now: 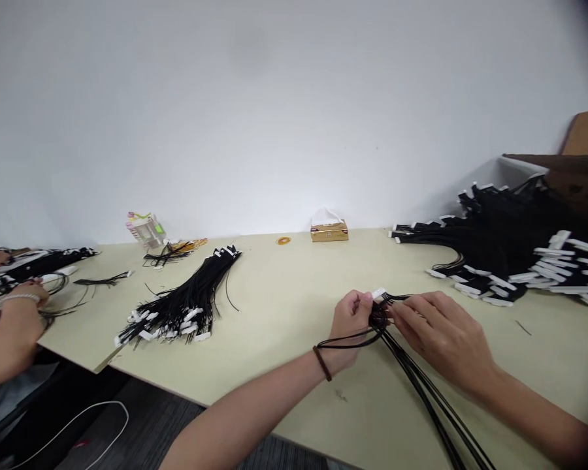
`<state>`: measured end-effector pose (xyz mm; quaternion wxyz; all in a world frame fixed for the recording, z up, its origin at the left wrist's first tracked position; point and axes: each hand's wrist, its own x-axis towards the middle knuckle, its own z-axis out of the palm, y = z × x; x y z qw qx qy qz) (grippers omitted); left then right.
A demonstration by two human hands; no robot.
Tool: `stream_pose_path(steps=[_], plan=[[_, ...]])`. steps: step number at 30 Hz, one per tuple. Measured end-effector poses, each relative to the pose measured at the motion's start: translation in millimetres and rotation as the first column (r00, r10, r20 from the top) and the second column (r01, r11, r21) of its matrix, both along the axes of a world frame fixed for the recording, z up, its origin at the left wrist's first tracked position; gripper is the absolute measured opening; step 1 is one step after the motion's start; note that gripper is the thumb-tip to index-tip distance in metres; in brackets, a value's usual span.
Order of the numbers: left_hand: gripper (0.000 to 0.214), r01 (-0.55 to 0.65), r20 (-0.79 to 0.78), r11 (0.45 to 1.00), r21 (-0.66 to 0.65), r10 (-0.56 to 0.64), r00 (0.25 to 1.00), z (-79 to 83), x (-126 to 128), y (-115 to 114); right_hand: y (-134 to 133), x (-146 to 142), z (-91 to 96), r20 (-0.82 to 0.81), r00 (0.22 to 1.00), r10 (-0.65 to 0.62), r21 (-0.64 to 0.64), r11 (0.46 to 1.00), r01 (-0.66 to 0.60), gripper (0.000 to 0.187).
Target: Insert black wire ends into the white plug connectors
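A black wire harness with a white connector is between my two hands over the table. My left hand pinches it near the connector, and a loop of its wires curves back over my wrist. From the other side, my right hand grips the same wires, fingers closed and thumb mostly hidden. The long wires run down toward the table's front edge. To the left lies a bundle of similar black harnesses with white connectors at both ends.
A large heap of black harnesses spills from a cardboard box at the right. Along the wall stand a tissue box, rubber bands and a clear container. A co-worker's arm reaches in at far left.
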<state>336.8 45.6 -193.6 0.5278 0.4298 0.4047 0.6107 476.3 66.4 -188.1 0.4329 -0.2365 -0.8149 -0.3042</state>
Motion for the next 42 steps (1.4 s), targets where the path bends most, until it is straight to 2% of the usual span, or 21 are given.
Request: stream_pose_path(steps=[3,6,10,18,23,31,35,39,42], plan=[[0.048,-0.039,-0.122,0.999,0.013,0.04,0.992,-0.3,-2.5,1.2,3.2,-1.1,-3.5,-0.064,0.997,0.047,-0.06,0.997,-0.051,0.009],[0.048,-0.038,-0.203,0.999,0.032,0.044,0.978,-0.4,-5.0,2.1,6.4,-1.7,-8.9,-0.11,0.983,0.147,-0.184,0.969,-0.166,0.009],[0.046,-0.021,-0.225,0.999,0.031,0.028,0.974,0.6,-6.1,1.8,8.4,-1.4,-14.1,-0.136,0.964,0.23,-0.277,0.925,-0.26,0.012],[0.041,0.065,-0.124,0.998,-0.013,-0.066,0.99,7.8,-4.7,-1.5,6.9,-2.8,-10.4,-0.153,0.958,0.241,-0.311,0.909,-0.278,0.011],[0.039,0.082,-0.092,0.996,-0.043,-0.086,0.992,9.6,-6.3,-0.9,5.4,-5.0,-6.9,-0.163,0.96,0.228,-0.323,0.907,-0.271,0.012],[0.035,0.245,0.069,0.963,-0.11,-0.238,0.969,21.5,-8.4,-6.4,16.5,0.3,-3.4,-0.114,0.971,0.209,-0.345,0.908,-0.236,0.012],[0.034,0.247,0.116,0.959,-0.141,-0.231,0.966,23.4,-14.3,-4.7,27.6,12.2,-1.8,-0.077,0.975,0.208,-0.338,0.915,-0.222,0.006],[0.027,0.228,0.153,0.956,-0.183,-0.201,0.968,21.3,-22.8,0.2,40.1,29.4,2.9,-0.086,0.989,0.119,-0.29,0.947,-0.139,0.013],[0.022,0.245,0.152,0.954,-0.173,-0.22,0.964,20.4,-26.5,2.0,49.4,43.9,7.4,-0.101,0.994,0.033,-0.257,0.965,-0.059,0.011]])
